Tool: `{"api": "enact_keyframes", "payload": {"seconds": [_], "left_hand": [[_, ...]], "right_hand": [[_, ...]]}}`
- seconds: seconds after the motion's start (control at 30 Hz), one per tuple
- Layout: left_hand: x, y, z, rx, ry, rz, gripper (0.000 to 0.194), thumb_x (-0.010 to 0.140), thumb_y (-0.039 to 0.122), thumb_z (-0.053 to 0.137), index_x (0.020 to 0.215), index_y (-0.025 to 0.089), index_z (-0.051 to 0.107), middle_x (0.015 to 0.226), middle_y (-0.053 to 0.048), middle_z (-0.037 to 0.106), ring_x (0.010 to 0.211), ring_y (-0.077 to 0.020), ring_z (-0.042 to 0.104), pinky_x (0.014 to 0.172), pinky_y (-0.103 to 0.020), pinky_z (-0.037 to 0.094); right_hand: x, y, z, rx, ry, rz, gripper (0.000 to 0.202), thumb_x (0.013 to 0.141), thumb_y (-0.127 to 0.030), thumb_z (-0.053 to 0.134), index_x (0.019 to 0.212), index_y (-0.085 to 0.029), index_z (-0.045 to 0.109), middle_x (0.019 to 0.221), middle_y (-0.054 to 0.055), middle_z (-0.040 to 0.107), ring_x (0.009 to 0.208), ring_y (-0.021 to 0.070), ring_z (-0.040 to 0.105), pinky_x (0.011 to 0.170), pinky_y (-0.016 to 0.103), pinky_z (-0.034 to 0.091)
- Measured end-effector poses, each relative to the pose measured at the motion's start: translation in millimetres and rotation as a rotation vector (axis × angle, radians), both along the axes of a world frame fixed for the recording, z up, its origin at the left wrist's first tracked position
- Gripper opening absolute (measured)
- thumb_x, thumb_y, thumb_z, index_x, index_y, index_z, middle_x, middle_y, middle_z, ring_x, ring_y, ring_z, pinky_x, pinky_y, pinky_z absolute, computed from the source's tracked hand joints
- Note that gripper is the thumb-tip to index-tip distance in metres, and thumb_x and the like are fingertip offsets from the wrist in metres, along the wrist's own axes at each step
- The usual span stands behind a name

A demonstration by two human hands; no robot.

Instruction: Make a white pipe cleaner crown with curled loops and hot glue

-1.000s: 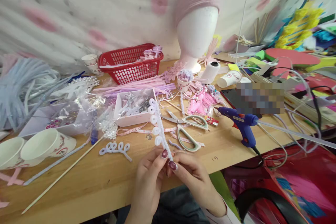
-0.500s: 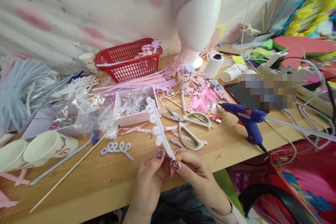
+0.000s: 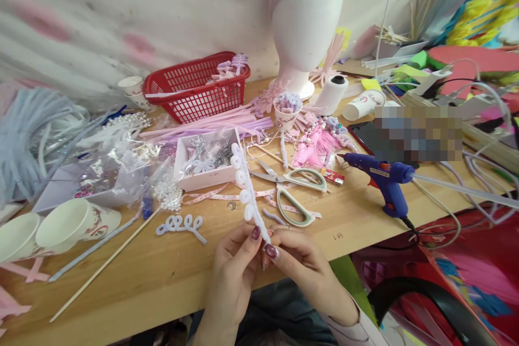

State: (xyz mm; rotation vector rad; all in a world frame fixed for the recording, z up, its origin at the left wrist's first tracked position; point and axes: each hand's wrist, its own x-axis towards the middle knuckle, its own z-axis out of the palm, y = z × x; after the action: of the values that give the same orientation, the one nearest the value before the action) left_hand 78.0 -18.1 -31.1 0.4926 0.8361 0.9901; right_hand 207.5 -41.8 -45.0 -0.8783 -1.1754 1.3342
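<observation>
Between my two hands stands a pale lilac pipe cleaner (image 3: 253,201) bent into a row of small loops along a straight stem, its tip pointing away from me. My left hand (image 3: 237,259) is closed near the lower end, thumb and fingers pinching the stem. My right hand (image 3: 300,259) pinches the bottom end between thumb and fingers. The fingertips partly hide that end. On the table to the left lies a looser looped pipe cleaner (image 3: 180,225). Scissors (image 3: 295,205) with pale green handles lie open just beyond my right hand, over a measuring tape (image 3: 211,195).
A blue glue gun (image 3: 381,175) lies at right, its cable over the table edge. A white box (image 3: 206,175), a red basket (image 3: 194,94) and a foam head (image 3: 306,27) stand behind. Paper cups (image 3: 67,224) and a wooden stick (image 3: 101,270) are at left.
My left thumb and fingers have shifted up and right along the looped stem. The looped pipe cleaner now stands slightly more upright. The camera view has shifted slightly.
</observation>
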Motion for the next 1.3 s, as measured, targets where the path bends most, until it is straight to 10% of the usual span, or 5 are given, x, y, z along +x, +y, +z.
{"api": "enact_keyframes", "payload": {"seconds": [0.67,0.87,1.1,1.3], "left_hand": [[-0.6,3.8,4.3,0.043,0.013,-0.028,0.018,0.07,0.031,0.087,0.076,0.015,0.081,0.071,-0.001,0.066,0.063,-0.0084,0.053,0.062,-0.019,0.046],[-7.2,-6.9,2.7,0.043,0.287,0.155,0.026,0.072,0.036,0.085,0.092,0.019,0.081,0.093,-0.008,0.078,0.075,-0.0174,0.068,0.07,-0.026,0.057],[-18.7,-2.6,5.6,0.531,0.713,0.357,0.006,0.079,0.023,0.078,0.08,0.027,0.082,0.085,-0.002,0.074,0.078,-0.017,0.066,0.067,-0.023,0.054],[-16.7,8.6,8.9,0.962,0.94,0.223,0.025,0.083,0.015,0.073,0.104,0.028,0.078,0.105,-0.006,0.069,0.096,-0.0219,0.066,0.08,-0.031,0.055]], "right_hand": [[-3.3,2.4,5.5,-0.023,-0.053,-0.091,0.032,0.096,-0.038,0.061,0.071,-0.019,0.066,0.069,0.001,0.06,0.068,0.0148,0.057,0.068,0.025,0.048],[-6.6,1.0,-0.6,-0.055,-0.025,-0.241,0.03,0.097,-0.036,0.061,0.073,-0.019,0.067,0.068,0.0,0.061,0.065,0.0139,0.055,0.064,0.024,0.045],[-7.5,0.6,-0.7,-0.056,-0.109,-0.249,0.028,0.096,-0.034,0.062,0.074,-0.019,0.068,0.069,0.001,0.063,0.067,0.0142,0.056,0.065,0.025,0.044],[-7.5,0.6,0.0,-0.04,-0.074,-0.235,0.026,0.095,-0.034,0.062,0.074,-0.019,0.067,0.069,0.0,0.061,0.068,0.0144,0.055,0.066,0.024,0.044]]}}
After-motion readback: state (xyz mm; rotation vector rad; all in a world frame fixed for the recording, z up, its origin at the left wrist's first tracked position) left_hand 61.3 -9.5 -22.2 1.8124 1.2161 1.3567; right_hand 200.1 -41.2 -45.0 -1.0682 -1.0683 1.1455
